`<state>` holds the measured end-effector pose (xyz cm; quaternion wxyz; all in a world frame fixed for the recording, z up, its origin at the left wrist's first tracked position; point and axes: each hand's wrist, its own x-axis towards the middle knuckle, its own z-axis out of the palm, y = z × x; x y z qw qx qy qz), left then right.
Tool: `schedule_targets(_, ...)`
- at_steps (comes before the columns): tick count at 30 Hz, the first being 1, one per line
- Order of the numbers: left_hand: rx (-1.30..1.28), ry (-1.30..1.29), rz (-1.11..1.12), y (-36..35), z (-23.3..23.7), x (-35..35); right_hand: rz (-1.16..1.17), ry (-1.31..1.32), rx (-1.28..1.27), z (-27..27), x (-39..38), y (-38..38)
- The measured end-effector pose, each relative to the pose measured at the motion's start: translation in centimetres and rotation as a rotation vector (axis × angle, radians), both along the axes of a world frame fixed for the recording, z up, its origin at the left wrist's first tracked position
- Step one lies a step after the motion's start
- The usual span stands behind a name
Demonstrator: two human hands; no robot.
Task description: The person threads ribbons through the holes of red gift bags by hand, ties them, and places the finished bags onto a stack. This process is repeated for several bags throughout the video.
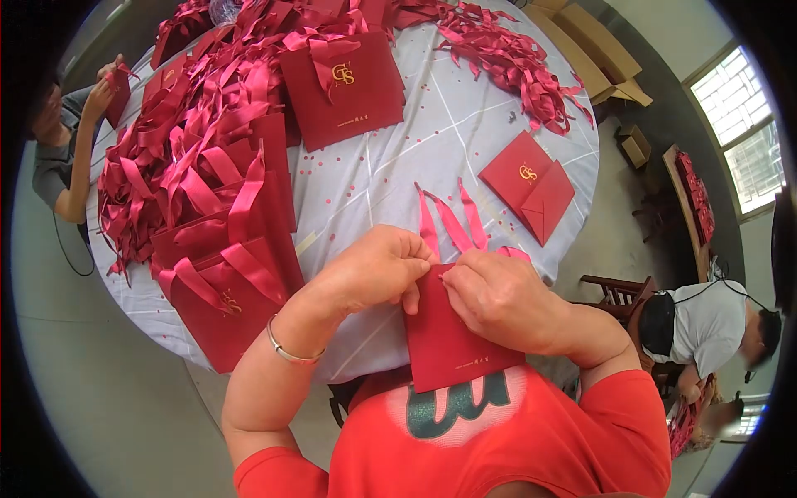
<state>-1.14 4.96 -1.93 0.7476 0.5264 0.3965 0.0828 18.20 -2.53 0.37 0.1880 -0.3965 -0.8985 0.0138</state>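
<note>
A small red paper gift bag (465, 344) lies against my front at the table's near edge, gold print low on its face. My left hand (383, 267) is closed at the bag's upper left corner, thumb and finger pinching the pink-red ribbon (451, 222) there. At the top edge my right hand (498, 295) is closed, its fingers curled over the bag and hiding part of it. Ribbon ends stretch from between both hands onto the tablecloth. Beyond my right hand lies another red bag (516, 173), flat, with a gold logo and no ribbon visible.
Many ribboned red bags (220, 311) pile up on the left of the round table (349, 187), with another stack (349, 116) behind. Loose ribbons (531, 79) heap at the far right. Red dots scatter over the cloth. Another person (70, 158) holds a bag at left; others sit at right.
</note>
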Motion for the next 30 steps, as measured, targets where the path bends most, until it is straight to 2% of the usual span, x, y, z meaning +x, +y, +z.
schedule_targets(4, 0.001, -0.037, -0.022, 0.0, -0.4, 0.0, 0.005, -0.018, -0.118, 0.9, 0.2, -0.2)
schedule_targets(7, -0.036, -0.06, -0.064, 0.1, 0.1, -0.3, 0.033, 0.121, -0.145, 1.4, 0.7, 0.6)
schedule_targets(10, -0.053, -0.13, -0.12, 0.2, 1.0, -0.8, -0.05, 0.348, -0.26, 1.6, 1.2, 1.0)
schedule_targets(14, -0.073, -0.212, -0.129, 0.5, -0.1, -0.9, -0.161, 0.508, -0.364, 1.8, 2.1, 0.8)
schedule_targets(17, -0.138, -0.271, -0.123, 0.4, -0.4, -0.8, -0.247, 0.55, -0.41, 1.9, 2.7, 0.5)
schedule_targets(22, -0.263, -0.349, -0.111, 0.6, -0.3, -0.8, -0.209, 0.571, -0.322, 1.6, 2.8, 0.4)
schedule_targets(30, -0.231, -0.357, -0.13, 0.6, -0.2, -0.9, -0.165, 0.528, -0.336, 2.2, 2.4, -0.2)
